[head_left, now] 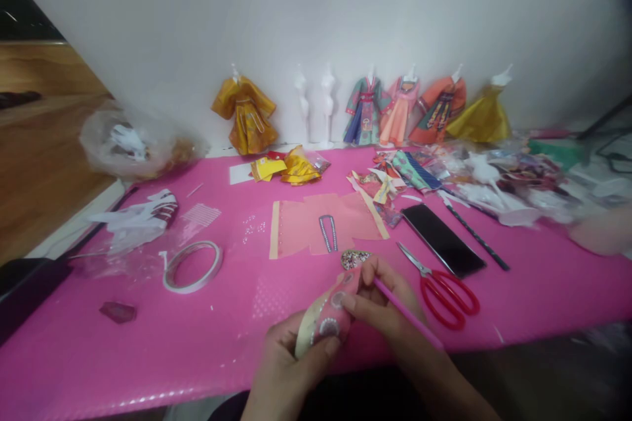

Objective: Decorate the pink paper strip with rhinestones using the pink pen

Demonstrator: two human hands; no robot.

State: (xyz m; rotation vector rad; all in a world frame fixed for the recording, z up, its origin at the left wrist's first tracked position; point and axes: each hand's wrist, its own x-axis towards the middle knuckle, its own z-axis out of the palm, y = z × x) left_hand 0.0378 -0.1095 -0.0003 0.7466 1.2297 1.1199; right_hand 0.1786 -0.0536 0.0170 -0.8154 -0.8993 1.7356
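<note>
My left hand (301, 355) is closed on a pink fabric piece (332, 316) with a cream edge, round patches and rows of small white beads. My right hand (388, 306) pinches the upper end of that piece and also has a thin pink pen-like stick (407, 312) in it. The stick's tip is hidden behind the fingers. Just beyond the hands lies a small dish of glittering beads (354, 259), partly covered by the fabric. Farther back, a flat salmon-pink garment piece (296, 223) with cream bands lies spread out, and a beaded U-shaped strip (323, 233) rests on it.
On the pink table (197, 355) are red-handled scissors (447, 293), a black phone (444, 240), a tape roll (192, 268) and a dark red gem-shaped piece (118, 311). Packaged fabrics (513, 177) pile up at right. Several dressed mannequins, including a golden robe (244, 115), lean against the wall.
</note>
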